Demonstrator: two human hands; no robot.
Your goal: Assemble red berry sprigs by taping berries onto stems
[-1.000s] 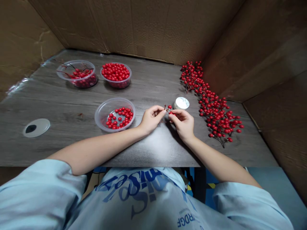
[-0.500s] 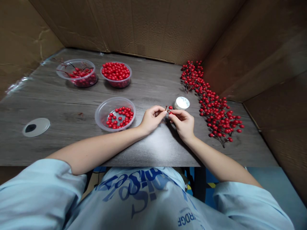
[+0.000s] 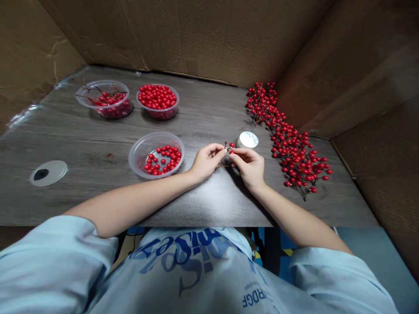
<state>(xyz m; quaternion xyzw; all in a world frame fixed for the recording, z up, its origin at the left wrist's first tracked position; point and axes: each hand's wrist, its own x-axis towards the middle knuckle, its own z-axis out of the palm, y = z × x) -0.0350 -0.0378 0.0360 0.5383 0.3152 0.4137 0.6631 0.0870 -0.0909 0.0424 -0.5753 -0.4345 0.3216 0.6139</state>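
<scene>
My left hand (image 3: 207, 162) and my right hand (image 3: 249, 166) meet over the middle of the grey wooden table (image 3: 209, 117), both pinched on a small sprig of red berries (image 3: 230, 147) held between their fingertips. A clear plastic tub (image 3: 156, 155) with several loose red berries sits just left of my left hand. A long pile of red berry branches (image 3: 290, 144) lies to the right of my right hand.
Two more clear tubs stand at the back left: one full of loose berries (image 3: 158, 101), one with stems and berries (image 3: 104, 99). A small white round container (image 3: 248, 140) sits just beyond my hands. A clear lid (image 3: 48, 173) lies at the left. Cardboard walls (image 3: 229, 39) enclose the table.
</scene>
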